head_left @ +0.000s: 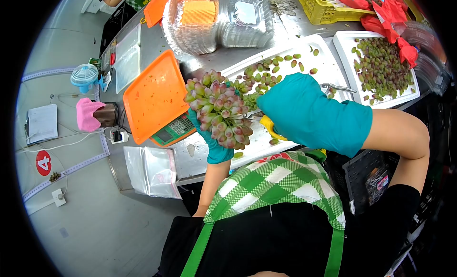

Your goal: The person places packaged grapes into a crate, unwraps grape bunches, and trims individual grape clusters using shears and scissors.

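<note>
Our left hand point(208, 140) holds the grape bunch point(219, 110) up at the white tray's point(331, 62) side, probably to give the scissors point(271, 128) clear access; its fingers are mostly hidden — we cannot tell how they close; our right hand's point(295, 105) fingers curl together round the yellow handles; the tray — loose grapes point(260, 75) on it — probably sits there as a catch.

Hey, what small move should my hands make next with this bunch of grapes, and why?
Probably snip one grape stem with the scissors: your right hand holds them with the blades at the bunch, your left hand supports it, and loose grapes lie in the white tray.
</note>
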